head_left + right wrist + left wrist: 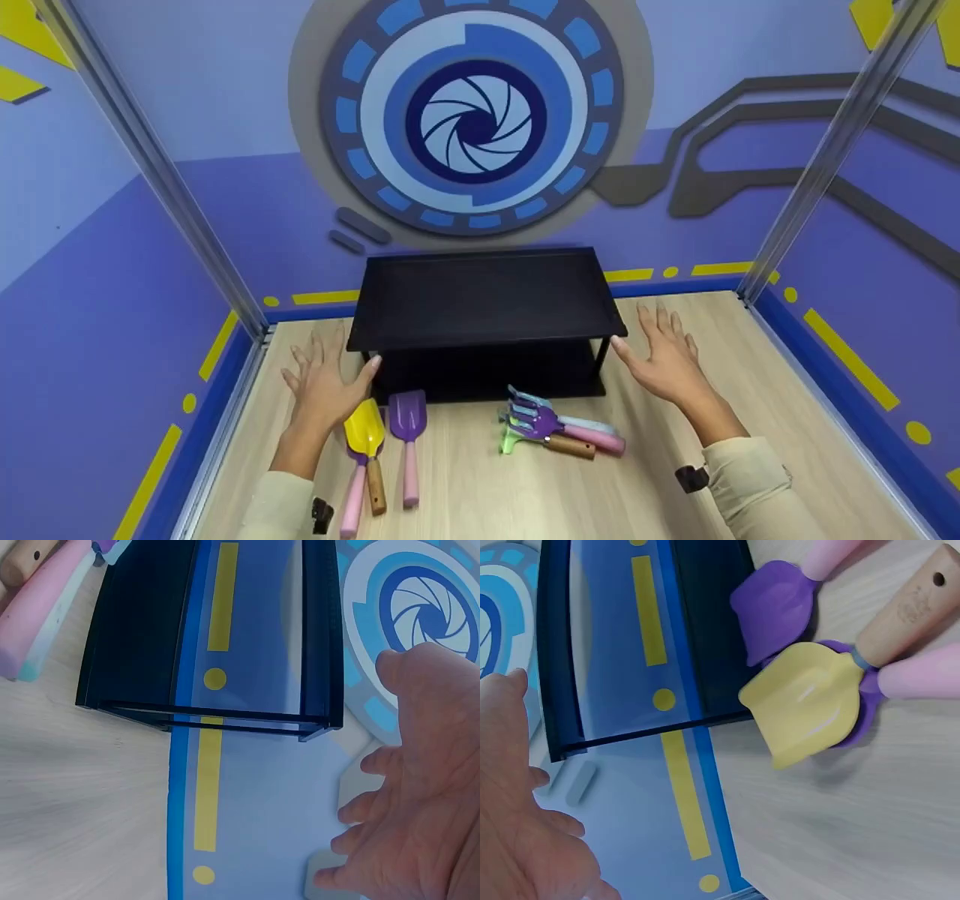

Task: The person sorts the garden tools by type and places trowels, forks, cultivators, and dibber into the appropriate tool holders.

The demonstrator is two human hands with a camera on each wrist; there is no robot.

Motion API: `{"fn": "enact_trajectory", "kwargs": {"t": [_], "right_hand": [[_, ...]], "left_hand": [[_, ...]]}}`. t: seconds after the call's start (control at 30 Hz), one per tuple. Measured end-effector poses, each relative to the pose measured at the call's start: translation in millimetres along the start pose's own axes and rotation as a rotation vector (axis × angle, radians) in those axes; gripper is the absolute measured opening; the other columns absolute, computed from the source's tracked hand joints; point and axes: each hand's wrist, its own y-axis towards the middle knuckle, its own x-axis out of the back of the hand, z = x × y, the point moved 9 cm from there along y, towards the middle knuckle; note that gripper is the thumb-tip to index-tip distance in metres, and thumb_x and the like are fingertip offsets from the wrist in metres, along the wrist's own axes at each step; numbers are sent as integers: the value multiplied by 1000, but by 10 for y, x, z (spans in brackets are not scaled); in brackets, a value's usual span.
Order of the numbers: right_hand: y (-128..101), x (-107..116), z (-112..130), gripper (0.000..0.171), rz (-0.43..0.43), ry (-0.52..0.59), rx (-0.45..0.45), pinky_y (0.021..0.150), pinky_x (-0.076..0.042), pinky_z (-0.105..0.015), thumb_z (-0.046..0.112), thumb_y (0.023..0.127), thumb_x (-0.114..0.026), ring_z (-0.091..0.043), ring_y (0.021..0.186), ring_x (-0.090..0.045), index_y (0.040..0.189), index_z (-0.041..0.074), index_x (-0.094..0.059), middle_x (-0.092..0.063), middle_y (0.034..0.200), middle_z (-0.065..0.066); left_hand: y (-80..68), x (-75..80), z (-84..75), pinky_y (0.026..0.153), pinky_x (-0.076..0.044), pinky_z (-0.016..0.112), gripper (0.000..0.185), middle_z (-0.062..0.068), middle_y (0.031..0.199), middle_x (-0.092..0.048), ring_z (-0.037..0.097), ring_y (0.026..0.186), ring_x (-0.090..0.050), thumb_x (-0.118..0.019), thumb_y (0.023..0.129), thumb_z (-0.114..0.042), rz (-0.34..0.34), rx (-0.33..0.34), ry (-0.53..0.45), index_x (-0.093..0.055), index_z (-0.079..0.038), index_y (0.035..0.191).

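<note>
A black two-tier shelf stands at the back middle of the table. My left hand, fingers spread, is by its left front corner; my right hand is likewise spread by the right front corner. Whether either hand touches the shelf I cannot tell. Neither holds anything. Below the left hand lie a yellow toy shovel on top of a purple one with a pink handle, and another purple shovel beside them. Several small hand rakes, purple, blue and green, lie in a pile at the right front of the shelf.
The wooden tabletop is bordered by blue-purple printed panels at the back and sides. Metal posts rise at the back corners. The shelf's lower tier sits close to the table, with thin uprights at its corners.
</note>
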Motion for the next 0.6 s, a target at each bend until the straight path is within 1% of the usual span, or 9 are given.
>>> {"fn": "enact_trajectory", "kwargs": {"t": [0.17,0.3,0.47,0.6], "right_hand": [[9,18,-27,93,-4,30,7,127,1,-81,66,107,-50,-56,164,6,173,12,-12,0,178,-29],[16,34,-11,91,-18,30,15,127,1,-81,63,107,-51,-57,163,2,172,10,-15,-4,177,-32],[20,11,32,90,-31,46,26,127,2,-80,62,108,-51,-56,164,-1,172,9,-17,-8,176,-34],[34,-49,80,89,-17,73,36,128,-1,-79,61,108,-51,-55,164,-2,172,9,-16,-8,176,-33]], "left_hand": [[0,7,49,121,17,84,103,25,178,9,59,159,21,-44,97,-84,2,23,-25,-4,-27,173],[-11,29,59,121,18,83,105,26,178,10,59,159,21,-43,96,-86,9,30,-30,-4,-26,173],[-57,19,103,121,18,84,105,27,178,9,59,160,19,-46,98,-82,22,37,-35,-7,-21,174],[-120,-1,204,122,17,84,101,29,178,4,61,160,16,-51,101,-75,23,59,-30,-11,-17,173]]}}
